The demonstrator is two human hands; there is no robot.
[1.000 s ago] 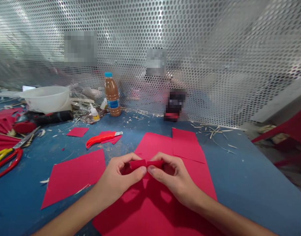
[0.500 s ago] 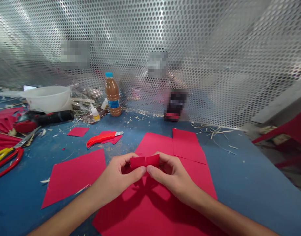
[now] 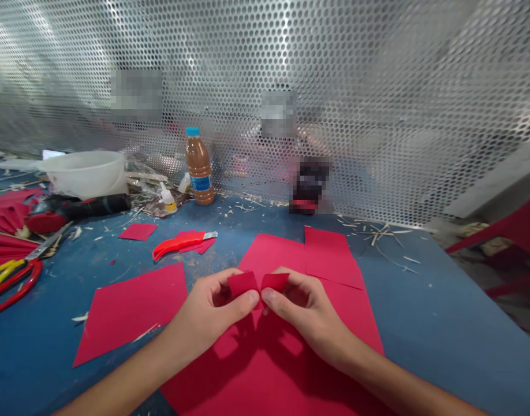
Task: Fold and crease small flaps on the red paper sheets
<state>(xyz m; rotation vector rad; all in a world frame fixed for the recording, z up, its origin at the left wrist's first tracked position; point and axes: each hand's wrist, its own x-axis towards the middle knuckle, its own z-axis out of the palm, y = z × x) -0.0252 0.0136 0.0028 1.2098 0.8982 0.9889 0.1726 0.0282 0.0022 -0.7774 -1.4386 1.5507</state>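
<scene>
My left hand (image 3: 224, 303) pinches a small piece of red paper (image 3: 242, 283) between thumb and fingers. Close beside it, my right hand (image 3: 299, 300) pinches another small red paper part (image 3: 275, 281). A narrow gap shows between the upper edges of the two parts; whether they still join lower down, behind the thumbs, I cannot tell. Both hands are above large red paper sheets (image 3: 265, 381) on the blue table. A smaller red rectangle (image 3: 332, 257) lies on the far part of these sheets. Left of my left hand is a separate red sheet (image 3: 130, 306).
A red cutter knife (image 3: 178, 244) with its blade out rests on red scraps. Scissors (image 3: 20, 271), a power tool (image 3: 70, 211), a white plastic bowl (image 3: 85, 173), a glue bottle (image 3: 167, 199) and a brown drink bottle (image 3: 199, 167) stand or lie leftward. A perforated metal wall (image 3: 355, 104) closes the back.
The slit between the two small red paper parts has widened at the top, and their upper edges now tilt apart. My right hand has shifted slightly to the right.
</scene>
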